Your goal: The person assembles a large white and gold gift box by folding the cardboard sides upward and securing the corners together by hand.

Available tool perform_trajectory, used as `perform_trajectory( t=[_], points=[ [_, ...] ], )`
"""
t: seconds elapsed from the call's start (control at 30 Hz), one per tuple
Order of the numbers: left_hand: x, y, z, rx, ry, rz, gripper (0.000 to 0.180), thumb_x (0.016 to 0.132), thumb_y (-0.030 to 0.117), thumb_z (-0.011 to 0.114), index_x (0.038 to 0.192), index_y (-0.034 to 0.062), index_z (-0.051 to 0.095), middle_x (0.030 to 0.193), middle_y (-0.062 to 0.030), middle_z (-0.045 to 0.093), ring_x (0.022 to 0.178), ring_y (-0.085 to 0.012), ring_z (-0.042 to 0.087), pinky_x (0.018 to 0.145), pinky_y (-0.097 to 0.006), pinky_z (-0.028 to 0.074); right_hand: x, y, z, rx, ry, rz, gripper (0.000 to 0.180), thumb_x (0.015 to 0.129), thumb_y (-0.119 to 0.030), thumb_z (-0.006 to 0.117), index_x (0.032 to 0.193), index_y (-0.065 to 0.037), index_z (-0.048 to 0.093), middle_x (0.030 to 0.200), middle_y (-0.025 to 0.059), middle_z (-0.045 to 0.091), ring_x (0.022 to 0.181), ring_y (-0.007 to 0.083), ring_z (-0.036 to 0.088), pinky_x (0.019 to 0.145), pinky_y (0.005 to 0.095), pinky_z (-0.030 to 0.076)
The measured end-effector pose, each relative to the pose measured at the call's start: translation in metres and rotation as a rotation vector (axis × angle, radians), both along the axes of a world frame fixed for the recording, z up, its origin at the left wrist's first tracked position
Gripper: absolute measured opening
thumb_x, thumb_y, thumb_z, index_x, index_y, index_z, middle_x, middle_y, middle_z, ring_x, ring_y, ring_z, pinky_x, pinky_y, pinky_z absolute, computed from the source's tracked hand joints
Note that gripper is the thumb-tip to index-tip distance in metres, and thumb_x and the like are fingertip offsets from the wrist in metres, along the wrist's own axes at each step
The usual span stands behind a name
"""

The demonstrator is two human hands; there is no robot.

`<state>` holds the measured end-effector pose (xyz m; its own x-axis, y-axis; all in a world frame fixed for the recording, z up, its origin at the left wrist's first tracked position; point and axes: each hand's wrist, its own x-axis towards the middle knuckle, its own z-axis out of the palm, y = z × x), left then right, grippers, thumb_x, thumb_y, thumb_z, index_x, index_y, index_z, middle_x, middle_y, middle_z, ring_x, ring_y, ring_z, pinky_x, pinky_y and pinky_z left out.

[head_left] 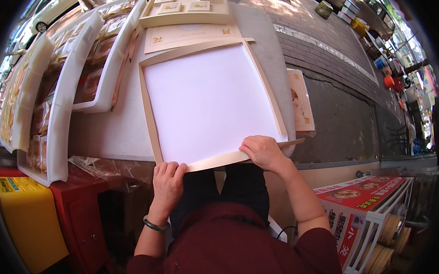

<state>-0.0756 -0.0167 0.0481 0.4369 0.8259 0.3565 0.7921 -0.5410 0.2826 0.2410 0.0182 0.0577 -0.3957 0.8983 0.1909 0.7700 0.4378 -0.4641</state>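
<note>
While the shallow cream box lid (208, 100) lies open side up on the grey table (111, 132), your left hand (167, 181) curls its grip over the lid's near edge, and your right hand (262, 152) presses closed on the near right corner. White trays of packed pastries (75, 79) sit just left.

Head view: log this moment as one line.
left hand on near edge of shallow cream box | right hand on its near right corner | box flat on grey table | white trays left
</note>
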Motion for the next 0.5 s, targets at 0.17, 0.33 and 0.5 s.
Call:
perform_trajectory(
  t=[0.17, 0.33, 0.5],
  points=[
    [0.019, -0.006, -0.010, 0.016, 0.088, 0.102, 0.022, 0.080, 0.005, 0.062, 0.102, 0.0082, 0.060, 0.094, -0.0078, 0.054, 0.087, -0.0257, 0.054, 0.078, -0.039, 0.042, -0.002, 0.000, 0.000, -0.023, -0.003, 0.008, 0.021, 0.095, -0.023, 0.064, 0.082, -0.007, 0.061, 0.073, 0.0096, 0.063, 0.072, 0.0305, 0.065, 0.065, 0.0418, 0.052],
    [0.056, -0.001, -0.008, 0.071, 0.006, 0.023, 0.025, 0.082, 0.010, 0.065, 0.106, 0.0134, 0.061, 0.097, -0.0035, 0.055, 0.091, -0.0208, 0.055, 0.080, -0.037, 0.042, -0.006, -0.006, 0.000, 0.012, -0.009, -0.017, 0.018, 0.093, -0.020, 0.068, 0.083, -0.006, 0.061, 0.078, 0.0103, 0.063, 0.074, 0.0309, 0.064, 0.066, 0.0423, 0.052],
    [0.056, 0.001, -0.008, 0.046, 0.014, 0.015, 0.026, 0.084, 0.010, 0.067, 0.108, 0.0151, 0.062, 0.097, -0.0029, 0.056, 0.091, -0.0216, 0.056, 0.080, -0.038, 0.042, 0.016, -0.006, 0.050, 0.300, 0.064, -0.194, 0.018, 0.088, -0.017, 0.074, 0.085, -0.005, 0.061, 0.082, 0.0107, 0.062, 0.074, 0.0296, 0.063, 0.067, 0.0417, 0.052]
  ],
)
